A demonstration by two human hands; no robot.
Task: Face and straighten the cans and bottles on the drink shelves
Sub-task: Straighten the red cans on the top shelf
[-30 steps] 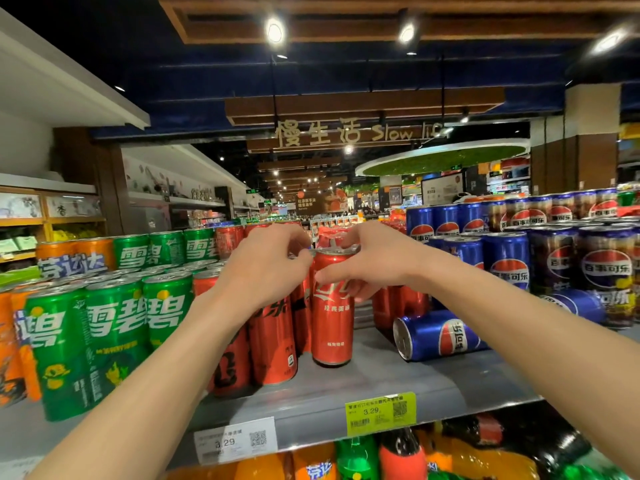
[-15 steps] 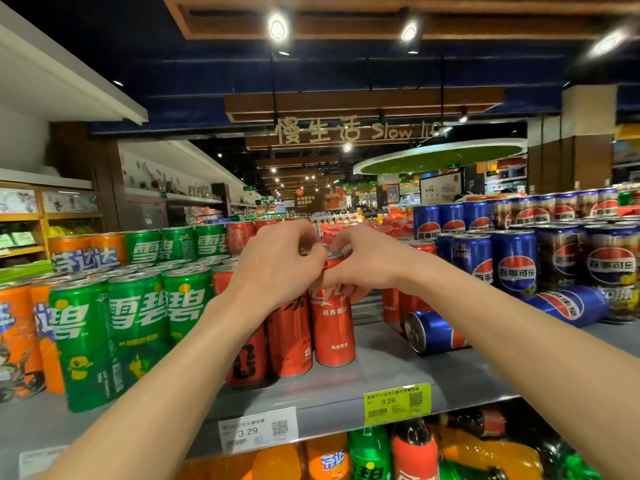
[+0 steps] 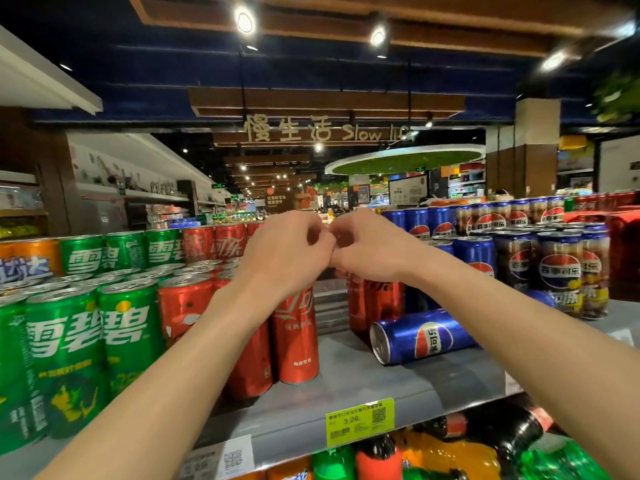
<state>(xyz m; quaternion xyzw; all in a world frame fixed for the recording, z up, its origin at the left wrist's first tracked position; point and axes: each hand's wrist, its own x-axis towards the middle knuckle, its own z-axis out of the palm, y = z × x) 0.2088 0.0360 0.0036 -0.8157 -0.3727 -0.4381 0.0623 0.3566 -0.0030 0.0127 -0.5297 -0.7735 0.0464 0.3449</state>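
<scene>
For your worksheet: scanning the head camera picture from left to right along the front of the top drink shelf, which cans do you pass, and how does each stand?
Upright green cans → upright red can with its label facing forward → blue can lying on its side → upright dark cola cans.

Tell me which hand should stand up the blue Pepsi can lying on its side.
Right. The right hand hangs above and just left of the toppled blue Pepsi can, its forearm passing beside it. The left hand is over the red Coca-Cola cans, farther away.
</scene>
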